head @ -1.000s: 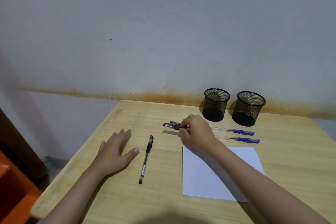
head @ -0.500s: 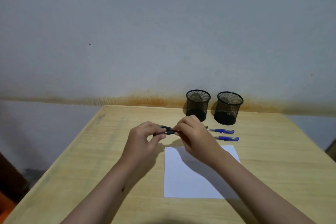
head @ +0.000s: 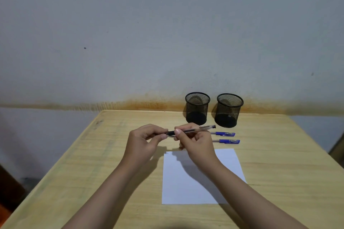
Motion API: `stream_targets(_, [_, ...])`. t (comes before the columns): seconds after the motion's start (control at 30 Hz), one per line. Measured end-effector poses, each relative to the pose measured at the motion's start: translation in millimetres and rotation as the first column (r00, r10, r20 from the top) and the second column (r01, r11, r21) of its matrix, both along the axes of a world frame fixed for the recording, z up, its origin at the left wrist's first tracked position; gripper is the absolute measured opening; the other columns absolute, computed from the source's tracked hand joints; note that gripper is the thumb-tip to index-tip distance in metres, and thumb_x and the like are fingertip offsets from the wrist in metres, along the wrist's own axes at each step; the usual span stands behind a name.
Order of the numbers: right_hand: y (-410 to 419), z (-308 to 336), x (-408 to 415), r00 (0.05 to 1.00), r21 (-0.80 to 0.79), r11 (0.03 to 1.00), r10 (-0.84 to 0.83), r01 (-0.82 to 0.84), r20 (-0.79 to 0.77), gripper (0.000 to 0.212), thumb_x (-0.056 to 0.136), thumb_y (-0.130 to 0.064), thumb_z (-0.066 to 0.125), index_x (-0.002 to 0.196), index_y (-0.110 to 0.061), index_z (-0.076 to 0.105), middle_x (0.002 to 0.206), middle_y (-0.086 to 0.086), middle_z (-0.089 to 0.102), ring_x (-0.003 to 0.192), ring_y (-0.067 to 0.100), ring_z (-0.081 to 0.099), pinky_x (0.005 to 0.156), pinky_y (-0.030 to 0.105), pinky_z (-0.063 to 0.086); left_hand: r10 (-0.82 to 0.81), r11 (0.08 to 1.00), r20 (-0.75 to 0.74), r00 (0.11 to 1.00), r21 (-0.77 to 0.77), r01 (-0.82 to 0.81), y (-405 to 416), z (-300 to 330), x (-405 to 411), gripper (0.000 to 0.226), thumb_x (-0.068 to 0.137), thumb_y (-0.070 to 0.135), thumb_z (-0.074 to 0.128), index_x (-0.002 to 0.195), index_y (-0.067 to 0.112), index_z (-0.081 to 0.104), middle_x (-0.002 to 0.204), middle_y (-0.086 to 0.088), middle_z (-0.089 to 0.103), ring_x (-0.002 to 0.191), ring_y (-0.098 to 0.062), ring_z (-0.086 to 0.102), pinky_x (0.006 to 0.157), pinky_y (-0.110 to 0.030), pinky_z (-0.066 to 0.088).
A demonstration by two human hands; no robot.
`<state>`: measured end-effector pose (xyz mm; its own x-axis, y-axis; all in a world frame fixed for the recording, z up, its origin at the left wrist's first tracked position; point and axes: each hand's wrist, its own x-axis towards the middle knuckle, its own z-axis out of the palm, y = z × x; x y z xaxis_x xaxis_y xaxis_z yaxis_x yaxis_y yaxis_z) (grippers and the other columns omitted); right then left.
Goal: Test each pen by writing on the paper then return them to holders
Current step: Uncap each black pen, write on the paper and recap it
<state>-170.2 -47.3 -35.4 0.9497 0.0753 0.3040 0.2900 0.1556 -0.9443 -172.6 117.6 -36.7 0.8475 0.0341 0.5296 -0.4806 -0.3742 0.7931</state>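
Black pen (head: 193, 130) pinched btwn both hands, above paper (head: 197, 188).

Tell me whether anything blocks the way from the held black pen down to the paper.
Nothing visible does. The black pen is held above the table by the left hand and right hand, and the paper lies bare just below and nearer.

Dim even light, soft shadows, slight blur
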Motion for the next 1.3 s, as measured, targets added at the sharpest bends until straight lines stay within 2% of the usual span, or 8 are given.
stream_targets(0.1, [6.9, 1.6, -4.7, 0.999, -0.025, 1.0, -0.009, 0.01, 0.044, 0.001, 0.085, 0.0, 0.065, 0.085, 0.0, 0.067, 0.065, 0.001, 0.067, 0.061, 0.005, 0.064, 0.057, 0.02, 0.051, -0.039, 0.998, 0.036, 0.999, 0.05, 0.037, 11.2, 4.6, 5.1, 0.017, 0.073, 0.0, 0.073, 0.079, 0.016, 0.075, 0.08, 0.002, 0.072, 0.078, -0.016, 0.068, 0.073, -0.027, 0.054])
stream_targets(0.4, [17.6, 0.3, -16.5, 0.989, -0.109, 0.993, -0.025, 0.042, 0.148, 0.014, 0.084, -0.004, 0.068, 0.081, -0.018, 0.067, 0.069, -0.001, 0.068, 0.06, 0.009, 0.063, 0.061, 0.022, 0.053, -0.063, 0.989, 0.046, 0.997, 0.137, 0.056, 27.0, 7.9, 3.1, 0.014, 0.071, -0.002, 0.072, 0.079, 0.01, 0.074, 0.075, 0.006, 0.072, 0.075, -0.008, 0.068, 0.071, -0.022, 0.054])
stream_targets(0.5, [-4.2, 4.6, -12.0, 0.958, -0.024, 0.979, -0.193, 0.203, 0.214, 0.018, 0.084, 0.001, 0.065, 0.078, -0.016, 0.064, 0.062, -0.006, 0.066, 0.059, 0.008, 0.064, 0.059, 0.022, 0.054, 0.241, 0.971, -0.042, 0.97, 0.014, -0.24, 75.6, 4.1, 6.0, 0.025, 0.075, -0.01, 0.069, 0.073, 0.015, 0.07, 0.074, 0.009, 0.073, 0.068, 0.008, 0.062, 0.074, -0.011, 0.049])
stream_targets(0.6, [-32.2, 9.0, -6.2, 0.937, 0.022, 0.962, -0.27, 0.272, 0.22, 0.015, 0.086, 0.001, 0.063, 0.077, -0.011, 0.062, 0.059, -0.004, 0.065, 0.058, 0.004, 0.064, 0.058, 0.016, 0.051, 0.405, 0.914, -0.142, 0.903, 0.041, -0.404, 125.5, 9.9, 0.1, 0.016, 0.078, -0.003, 0.069, 0.079, 0.013, 0.07, 0.09, -0.01, 0.07, 0.071, 0.007, 0.063, 0.08, -0.012, 0.05])
stream_targets(0.7, [-18.8, 1.2, -10.4, 0.966, -0.031, 0.979, -0.194, 0.201, 0.169, 0.016, 0.086, 0.001, 0.063, 0.075, -0.012, 0.061, 0.062, -0.001, 0.064, 0.058, 0.005, 0.063, 0.058, 0.015, 0.051, 0.397, 0.918, -0.246, 0.884, 0.108, -0.382, 118.6, -4.6, -3.3, 0.013, 0.079, 0.002, 0.069, 0.078, 0.014, 0.071, 0.086, -0.006, 0.07, 0.081, -0.015, 0.064, 0.08, -0.024, 0.05])
stream_targets(0.8, [-4.9, -4.9, -12.5, 0.98, -0.035, 0.988, -0.146, 0.152, 0.132, 0.013, 0.084, 0.001, 0.065, 0.076, -0.009, 0.062, 0.065, 0.001, 0.064, 0.06, 0.007, 0.063, 0.058, 0.02, 0.055, 0.443, 0.896, -0.329, 0.834, 0.133, -0.423, 112.0, -28.7, -4.1, 0.009, 0.08, 0.011, 0.07, 0.079, 0.019, 0.075, 0.086, 0.0, 0.072, 0.085, -0.019, 0.065, 0.079, -0.036, 0.051])
stream_targets(1.17, [-2.6, -13.9, -13.9, 0.988, -0.048, 0.989, -0.133, 0.138, 0.08, 0.017, 0.085, -0.001, 0.065, 0.075, -0.014, 0.063, 0.058, -0.005, 0.063, 0.059, 0.008, 0.062, 0.061, 0.024, 0.056, 0.426, 0.887, -0.267, 0.864, 0.31, -0.342, 119.1, -50.3, -8.4, 0.018, 0.079, 0.002, 0.07, 0.095, 0.007, 0.074, 0.099, -0.007, 0.073, 0.09, -0.013, 0.061, 0.073, -0.004, 0.038])
stream_targets(1.3, [-5.4, -14.7, -12.8, 0.989, -0.037, 0.991, -0.128, 0.131, 0.071, 0.016, 0.084, 0.001, 0.065, 0.075, -0.013, 0.063, 0.059, -0.004, 0.064, 0.059, 0.007, 0.063, 0.061, 0.026, 0.057, 0.39, 0.904, -0.294, 0.872, 0.301, -0.303, 118.9, -47.1, -11.2, 0.024, 0.08, 0.003, 0.069, 0.102, 0.007, 0.072, 0.109, -0.009, 0.07, 0.101, -0.014, 0.061, 0.088, -0.017, 0.039])
